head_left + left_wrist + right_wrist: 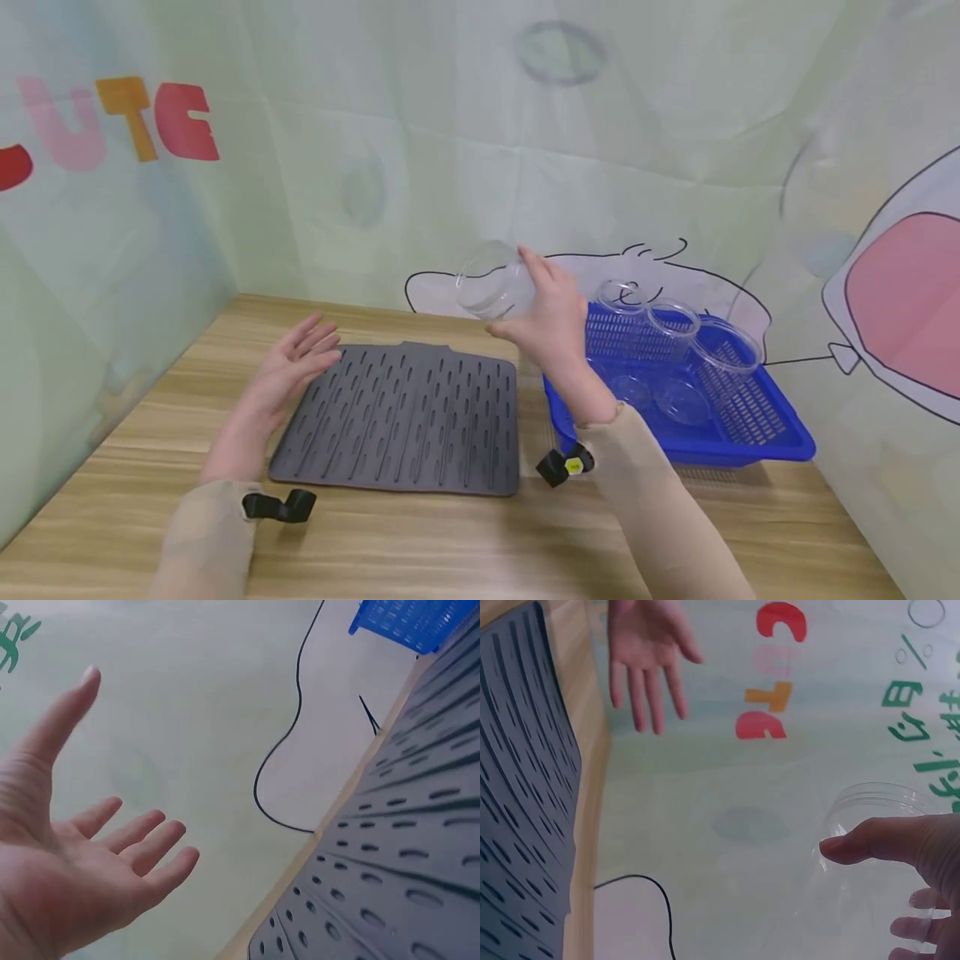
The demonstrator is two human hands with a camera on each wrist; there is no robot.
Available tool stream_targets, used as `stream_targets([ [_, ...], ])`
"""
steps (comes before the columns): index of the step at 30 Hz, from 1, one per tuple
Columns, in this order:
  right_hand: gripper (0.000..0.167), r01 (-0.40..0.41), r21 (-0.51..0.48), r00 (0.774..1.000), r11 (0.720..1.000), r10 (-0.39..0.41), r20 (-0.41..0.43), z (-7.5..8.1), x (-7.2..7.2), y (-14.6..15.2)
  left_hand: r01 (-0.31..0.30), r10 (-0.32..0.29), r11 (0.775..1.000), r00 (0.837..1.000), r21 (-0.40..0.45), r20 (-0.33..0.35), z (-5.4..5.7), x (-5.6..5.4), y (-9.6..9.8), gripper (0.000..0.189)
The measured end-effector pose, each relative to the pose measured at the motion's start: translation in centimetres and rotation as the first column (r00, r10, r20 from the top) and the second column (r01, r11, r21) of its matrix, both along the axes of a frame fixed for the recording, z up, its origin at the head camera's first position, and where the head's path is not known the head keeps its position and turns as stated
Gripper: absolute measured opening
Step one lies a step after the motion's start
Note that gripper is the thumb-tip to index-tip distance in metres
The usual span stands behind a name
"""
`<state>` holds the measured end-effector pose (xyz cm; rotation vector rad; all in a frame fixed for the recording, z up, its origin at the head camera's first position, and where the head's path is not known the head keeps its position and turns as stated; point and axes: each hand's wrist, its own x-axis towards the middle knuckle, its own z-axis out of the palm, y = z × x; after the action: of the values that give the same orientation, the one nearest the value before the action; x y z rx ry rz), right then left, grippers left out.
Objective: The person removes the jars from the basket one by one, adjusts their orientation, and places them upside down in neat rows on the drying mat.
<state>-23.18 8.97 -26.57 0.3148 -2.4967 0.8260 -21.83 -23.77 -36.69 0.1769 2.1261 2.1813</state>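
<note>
A clear plastic jar (487,283) is tilted in the air above the back edge of the grey drying mat (397,417). My right hand (551,312) grips it, thumb on one side and fingers on the other; the right wrist view shows its rim and thumb (862,840) closely. Over the mat's left edge my left hand (296,362) hovers with its palm turned up and inward, holding nothing. Its fingers are spread and relaxed in the left wrist view, where the left hand (90,877) stands apart from the mat.
On the right stands a blue plastic basket (750,454) holding several clear jars, among them an upright jar (671,333) at its back. The wooden table (375,542) meets a printed cloth backdrop (337,208) behind and at both sides.
</note>
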Motion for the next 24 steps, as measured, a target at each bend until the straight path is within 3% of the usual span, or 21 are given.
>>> stream_targets([
  [5, 0.099, 0.008, 0.128, 0.999, 0.992, -0.004, -0.034, -1.0, 0.5, -2.8, 0.04, -0.039, 0.999, 0.996, 0.004, -0.074, 0.9, 0.4, 1.3, 0.089],
  [9, 0.098, 0.029, 0.242, 0.992, 0.97, 0.001, -0.124, -2.3, 0.9, -4.6, 0.041, -0.041, 0.999, 0.994, -0.002, -0.099, 1.2, 0.5, 2.5, 0.091],
  [13, 0.096, 0.037, 0.337, 0.983, 0.941, 0.026, -0.181, -3.9, 1.1, -6.3, 0.06, -0.06, 0.998, 0.993, -0.006, -0.104, 0.8, 0.1, 3.6, 0.092],
  [20, 0.094, 0.019, 0.469, 0.983, 0.883, 0.07, -0.171, -6.2, 1.3, -8.7, 0.117, -0.116, 0.993, 0.989, 0.005, -0.092, -0.1, -0.3, 4.5, 0.095],
  [24, 0.09, 0.003, 0.502, 0.986, 0.865, 0.082, -0.146, -7.2, 1.5, -9.8, 0.145, -0.144, 0.989, 0.987, 0.01, -0.067, -0.5, -0.2, 4.4, 0.093],
])
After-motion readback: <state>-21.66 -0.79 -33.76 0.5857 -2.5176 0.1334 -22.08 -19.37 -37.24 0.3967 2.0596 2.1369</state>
